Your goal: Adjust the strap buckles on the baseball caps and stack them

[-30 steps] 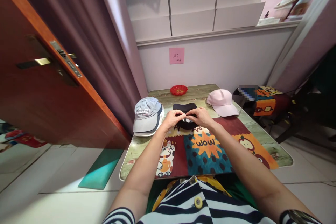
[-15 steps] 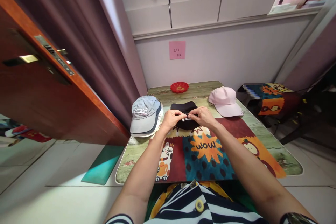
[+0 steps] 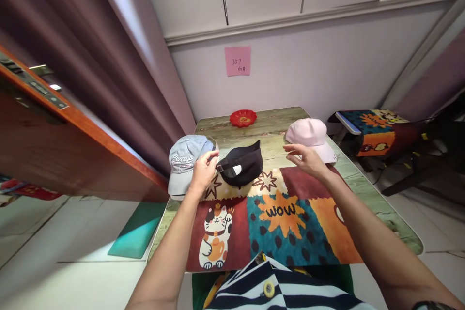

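Note:
A black cap (image 3: 247, 167) lies tilted over the patterned mat (image 3: 236, 232), its back strap and buckle toward the left. My left hand (image 3: 205, 169) pinches the strap end of this cap, beside the light blue cap. My right hand (image 3: 304, 159) is raised between the black cap and the pink cap (image 3: 310, 134), its fingers apart and holding nothing. The light blue cap (image 3: 183, 162) with lettering rests at the table's left edge, partly behind my left hand.
A red scalloped dish (image 3: 243, 118) sits at the back of the wooden table (image 3: 276, 123). A pink note (image 3: 237, 61) is on the wall. The brown door (image 3: 90, 155) and a curtain stand on the left. A smaller covered table (image 3: 378, 131) is at the right.
My right hand has let go of the black cap and moved right. My left hand has moved left with the strap, and the cap has turned. The view has shifted somewhat.

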Demonstrator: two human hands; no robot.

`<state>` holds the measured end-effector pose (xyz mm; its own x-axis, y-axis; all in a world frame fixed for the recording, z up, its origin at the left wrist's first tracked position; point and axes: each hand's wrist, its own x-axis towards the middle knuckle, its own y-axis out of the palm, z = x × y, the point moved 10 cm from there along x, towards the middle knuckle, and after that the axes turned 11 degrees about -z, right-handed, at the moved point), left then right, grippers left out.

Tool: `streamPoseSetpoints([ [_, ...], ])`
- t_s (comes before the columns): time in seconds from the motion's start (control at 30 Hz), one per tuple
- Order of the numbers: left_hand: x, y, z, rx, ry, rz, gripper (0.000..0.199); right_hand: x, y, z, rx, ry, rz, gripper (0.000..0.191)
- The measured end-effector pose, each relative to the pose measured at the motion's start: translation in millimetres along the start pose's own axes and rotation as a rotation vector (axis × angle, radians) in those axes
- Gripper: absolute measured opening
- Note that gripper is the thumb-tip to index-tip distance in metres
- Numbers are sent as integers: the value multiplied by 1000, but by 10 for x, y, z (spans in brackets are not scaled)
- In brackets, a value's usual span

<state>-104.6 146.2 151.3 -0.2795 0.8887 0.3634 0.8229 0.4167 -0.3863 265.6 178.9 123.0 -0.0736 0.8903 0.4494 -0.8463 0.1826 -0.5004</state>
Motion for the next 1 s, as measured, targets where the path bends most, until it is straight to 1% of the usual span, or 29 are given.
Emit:
streamPoseSetpoints([
  [0.07, -27, 64, 40, 59, 55, 46, 33, -23, 197, 80, -66, -82, 76, 47],
  [0.17, -100, 196, 69, 84, 73, 123, 37, -24, 466, 342, -161, -186, 160, 72],
  [0.23, -137, 233, 21, 81, 107, 138, 38, 0, 601, 546, -238, -257, 194, 84],
  [0.3, -165, 240, -51, 77, 157, 149, 42, 32, 708, 737, -320, -352, 211, 88],
  [0.33, -177, 241, -82, 77, 183, 161, 44, 49, 754, 814, -355, -400, 214, 86],
  [0.4, -195, 238, -120, 93, 238, 185, 49, 85, 837, 904, -401, -471, 221, 75],
  [0.5, -204, 242, -100, 154, 305, 222, 51, 130, 930, 897, -417, -497, 243, 50],
  [0.57, -187, 240, -55, 195, 309, 242, 44, 141, 939, 866, -400, -484, 247, 38],
  [0.63, -153, 212, -39, 190, 273, 260, 28, 145, 864, 867, -352, -454, 224, 29],
  [0.7, -126, 189, -82, 94, 190, 332, 14, 157, 691, 923, -236, -397, 187, 20],
  [0.73, -121, 180, -136, 4, 134, 386, 14, 169, 579, 969, -141, -355, 175, 15],
  [0.77, -118, 170, -215, -112, 72, 443, 19, 185, 464, 1021, -29, -302, 172, 12],
  [0.8, -105, 144, -313, -248, 9, 478, 25, 204, 355, 1071, 100, -236, 179, 13],
  [0.83, -81, 106, -421, -392, -51, 485, 31, 221, 268, 1119, 232, -164, 197, 18],
  [0.87, -49, 66, -522, -535, -107, 467, 35, 237, 206, 1155, 360, -83, 213, 21],
  [0.93, -4, 14, -656, -799, -203, 370, 37, 260, 147, 1181, 620, 88, 194, 26],
  [1.0, -72, 79, -666, -1009, -296, 272, 40, 230, 225, 1117, 857, 261, 126, 25],
])
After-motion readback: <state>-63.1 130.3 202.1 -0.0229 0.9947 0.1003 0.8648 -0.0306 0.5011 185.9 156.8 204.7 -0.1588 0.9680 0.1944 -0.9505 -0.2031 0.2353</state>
